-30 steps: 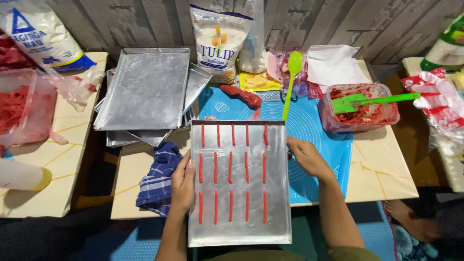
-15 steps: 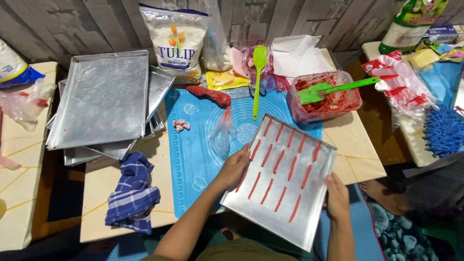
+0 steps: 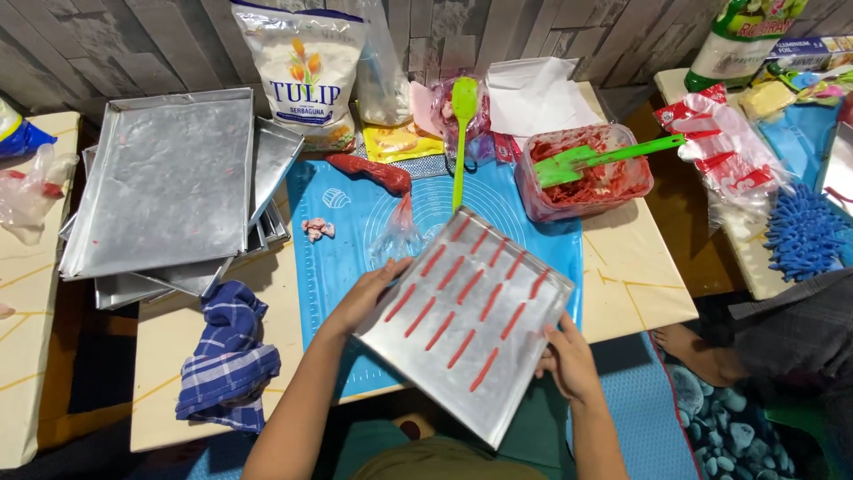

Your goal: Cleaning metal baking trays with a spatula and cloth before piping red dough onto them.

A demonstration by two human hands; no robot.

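1. Head view: both hands, left hand (image 3: pixel 369 298) and right hand (image 3: pixel 569 360), have fingers clamped on opposite edges of the rectangular silver metal tray (image 3: pixel 466 324), keeping it balanced.
2. The tray hovers tilted above the blue silicone mat (image 3: pixel 342 240) on the table (image 3: pixel 635 276), carrying red piped strips (image 3: pixel 444 329).

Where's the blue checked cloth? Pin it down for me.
In the head view the blue checked cloth lies bunched on the table's left part, below the stack of metal trays and left of the blue mat.
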